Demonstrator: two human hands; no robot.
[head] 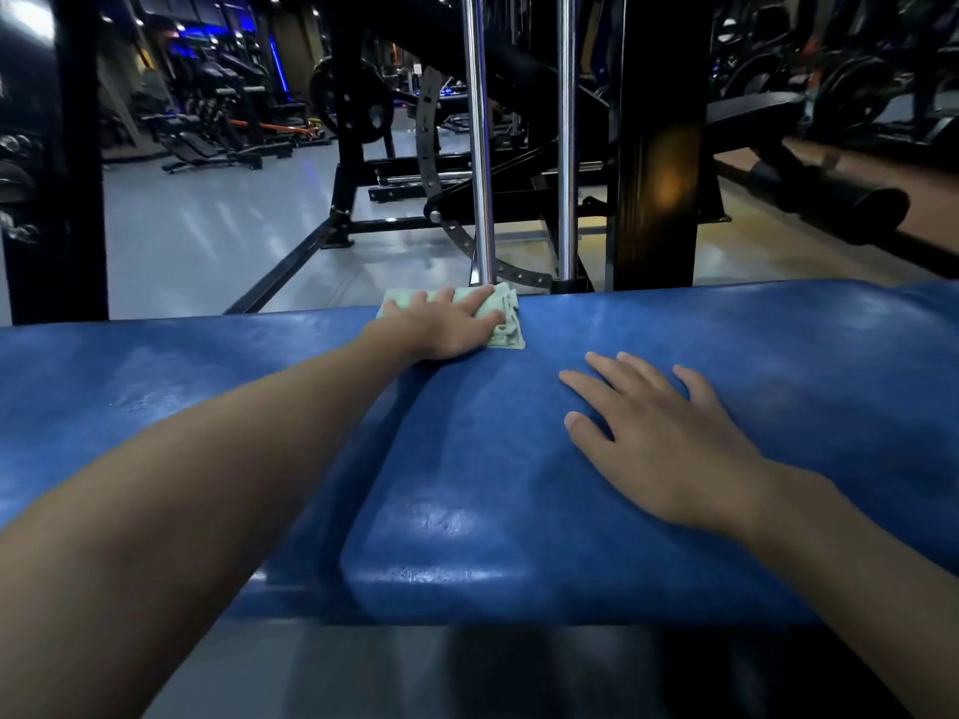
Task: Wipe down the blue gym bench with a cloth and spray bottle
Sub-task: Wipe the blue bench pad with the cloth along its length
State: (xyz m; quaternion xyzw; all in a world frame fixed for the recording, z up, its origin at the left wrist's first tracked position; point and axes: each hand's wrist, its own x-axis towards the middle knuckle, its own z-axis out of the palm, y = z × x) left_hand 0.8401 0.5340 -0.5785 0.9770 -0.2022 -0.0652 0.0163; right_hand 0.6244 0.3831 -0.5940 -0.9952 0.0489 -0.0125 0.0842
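Note:
The blue gym bench (778,355) stretches across the whole view, its padding shiny with damp streaks. A pale green cloth (506,324) lies folded at the bench's far edge. My left hand (446,329) reaches across and presses flat on the cloth, fingers straight and pointing right. My right hand (659,433) rests palm down on the bench pad nearer me, fingers spread, holding nothing. No spray bottle is in view.
Two chrome guide rods (480,147) and a black machine upright (659,147) rise just behind the bench's far edge. Black frame bars and a perforated arc plate (430,173) sit on the grey floor beyond. More gym machines stand in the dark background.

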